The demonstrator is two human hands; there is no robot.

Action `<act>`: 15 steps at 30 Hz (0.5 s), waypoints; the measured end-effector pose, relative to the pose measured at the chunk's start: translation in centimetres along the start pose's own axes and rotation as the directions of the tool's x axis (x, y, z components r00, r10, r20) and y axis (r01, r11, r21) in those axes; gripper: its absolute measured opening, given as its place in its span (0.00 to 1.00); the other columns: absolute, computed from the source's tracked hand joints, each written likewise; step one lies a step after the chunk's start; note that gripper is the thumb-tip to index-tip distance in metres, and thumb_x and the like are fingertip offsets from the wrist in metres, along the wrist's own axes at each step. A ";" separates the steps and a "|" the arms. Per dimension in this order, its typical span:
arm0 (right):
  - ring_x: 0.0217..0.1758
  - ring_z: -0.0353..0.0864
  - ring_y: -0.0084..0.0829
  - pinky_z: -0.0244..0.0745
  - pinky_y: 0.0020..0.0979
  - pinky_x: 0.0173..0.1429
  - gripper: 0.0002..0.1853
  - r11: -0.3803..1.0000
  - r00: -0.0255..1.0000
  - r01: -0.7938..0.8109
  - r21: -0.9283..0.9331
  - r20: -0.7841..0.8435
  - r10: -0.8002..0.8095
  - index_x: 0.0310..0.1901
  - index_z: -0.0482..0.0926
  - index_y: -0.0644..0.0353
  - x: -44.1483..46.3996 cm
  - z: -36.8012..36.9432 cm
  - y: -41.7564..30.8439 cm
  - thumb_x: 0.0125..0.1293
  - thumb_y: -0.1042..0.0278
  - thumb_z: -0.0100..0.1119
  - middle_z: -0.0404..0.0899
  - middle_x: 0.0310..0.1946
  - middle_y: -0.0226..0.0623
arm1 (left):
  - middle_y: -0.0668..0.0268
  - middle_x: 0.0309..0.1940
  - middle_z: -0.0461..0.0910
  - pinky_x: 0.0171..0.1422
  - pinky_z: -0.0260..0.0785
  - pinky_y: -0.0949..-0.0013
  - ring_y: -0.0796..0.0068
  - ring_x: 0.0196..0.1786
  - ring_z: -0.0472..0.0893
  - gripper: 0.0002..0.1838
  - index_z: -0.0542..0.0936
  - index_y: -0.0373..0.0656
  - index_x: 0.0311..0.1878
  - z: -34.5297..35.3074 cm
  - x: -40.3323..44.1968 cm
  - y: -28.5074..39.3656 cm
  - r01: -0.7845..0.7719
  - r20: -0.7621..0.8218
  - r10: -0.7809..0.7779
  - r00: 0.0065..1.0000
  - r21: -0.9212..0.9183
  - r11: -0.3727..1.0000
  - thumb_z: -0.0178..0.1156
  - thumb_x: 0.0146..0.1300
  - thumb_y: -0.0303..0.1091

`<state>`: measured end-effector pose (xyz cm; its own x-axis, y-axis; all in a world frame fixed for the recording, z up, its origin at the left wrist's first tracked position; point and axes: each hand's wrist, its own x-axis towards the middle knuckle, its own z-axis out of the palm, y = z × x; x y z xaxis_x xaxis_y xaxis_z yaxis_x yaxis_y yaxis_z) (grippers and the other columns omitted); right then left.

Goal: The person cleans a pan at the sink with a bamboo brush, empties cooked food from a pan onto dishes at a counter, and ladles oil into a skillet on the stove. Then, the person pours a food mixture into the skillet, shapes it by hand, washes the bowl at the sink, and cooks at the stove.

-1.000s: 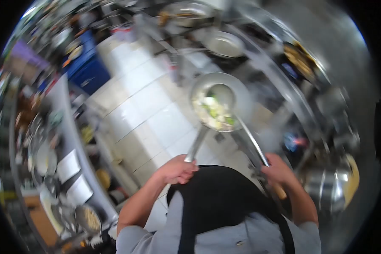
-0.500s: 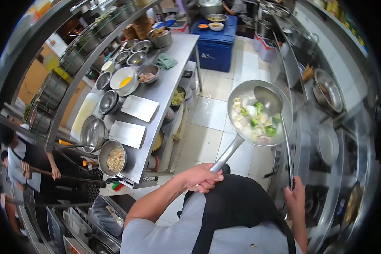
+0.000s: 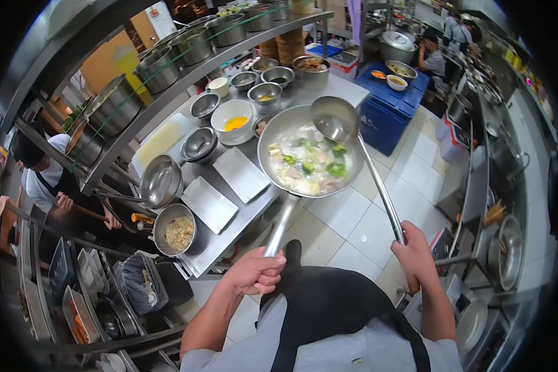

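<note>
My left hand (image 3: 258,271) is closed around the handle of a steel frying pan (image 3: 270,166), held up in front of me at the table's edge. Broccoli (image 3: 336,169) and pale pieces of food lie in the pan in a whitish, steamy liquid. In my right hand (image 3: 412,251) is the long handle of a ladle (image 3: 336,118), whose bowl hangs over the pan's far right rim. Two white rectangular plates (image 3: 242,172) (image 3: 209,204) lie side by side on the steel table just left of the pan.
Metal bowls (image 3: 161,180), a white bowl with yellow liquid (image 3: 232,118) and a pan of shredded food (image 3: 175,229) stand on the table. A blue cooler (image 3: 384,127) is beyond its far end. At left, a person (image 3: 49,173) grips a long handle. Stoves line the right.
I have turned left, away from the stoves. The pan and ladle have come round with me to the steel table, near the white plates. Both hands keep their grip.
</note>
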<state>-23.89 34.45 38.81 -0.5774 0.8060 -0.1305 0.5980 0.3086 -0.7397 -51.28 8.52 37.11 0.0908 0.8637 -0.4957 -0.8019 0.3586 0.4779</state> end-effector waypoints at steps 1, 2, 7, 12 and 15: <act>0.23 0.65 0.23 0.63 0.30 0.27 0.09 0.997 0.997 -0.042 0.061 0.068 0.037 0.37 0.72 0.65 1.8 0.6 -1.9 0.53 0.77 0.54 0.66 0.21 0.30 | 0.77 0.20 0.56 0.15 0.45 0.79 0.88 0.16 0.53 0.08 0.67 0.47 0.37 -0.4 -0.1 1.0 -0.040 -0.050 0.040 0.998 -0.013 0.999 0.55 0.72 0.30; 0.21 0.65 0.23 0.63 0.30 0.25 0.08 0.989 0.988 -0.088 0.117 0.138 0.071 0.37 0.72 0.65 3.6 1.1 -3.3 0.53 0.77 0.54 0.66 0.20 0.30 | 0.77 0.19 0.56 0.15 0.45 0.79 0.88 0.16 0.53 0.08 0.67 0.47 0.37 -0.9 -0.2 2.1 -0.081 -0.100 0.078 0.992 -0.025 0.996 0.55 0.73 0.31; 0.16 0.67 0.24 0.65 0.29 0.19 0.07 0.978 0.972 -0.021 0.205 0.233 -0.028 0.35 0.71 0.64 12.6 5.3 -7.3 0.54 0.75 0.54 0.66 0.19 0.31 | 0.77 0.19 0.56 0.15 0.45 0.79 0.89 0.16 0.53 0.10 0.66 0.48 0.36 -3.5 -0.6 7.7 -0.224 -0.249 0.216 0.944 -0.005 0.975 0.55 0.74 0.34; 0.34 0.77 0.45 0.73 0.43 0.41 0.11 0.957 0.919 0.286 -0.041 0.294 -0.263 0.34 0.70 0.69 21.2 8.2 -13.0 0.53 0.69 0.55 0.73 0.28 0.51 | 0.77 0.19 0.56 0.15 0.46 0.79 0.88 0.16 0.53 0.09 0.67 0.47 0.36 -6.7 -0.7 13.0 -0.313 -0.338 0.284 0.897 -0.034 0.949 0.56 0.73 0.33; 0.37 0.75 0.51 0.71 0.44 0.46 0.12 0.944 0.894 0.331 0.014 0.315 -0.318 0.36 0.71 0.69 25.3 10.3 -15.8 0.54 0.69 0.54 0.75 0.32 0.55 | 0.77 0.18 0.55 0.14 0.46 0.79 0.87 0.16 0.54 0.07 0.68 0.46 0.38 -8.6 -0.5 15.4 -0.393 -0.394 0.350 0.850 -0.030 0.919 0.57 0.71 0.31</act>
<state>-53.63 44.75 40.40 -0.8817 0.4632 -0.0895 0.3655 0.5507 -0.7505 -68.78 10.55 38.50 -0.4361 0.7204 -0.5393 -0.7907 -0.0206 0.6119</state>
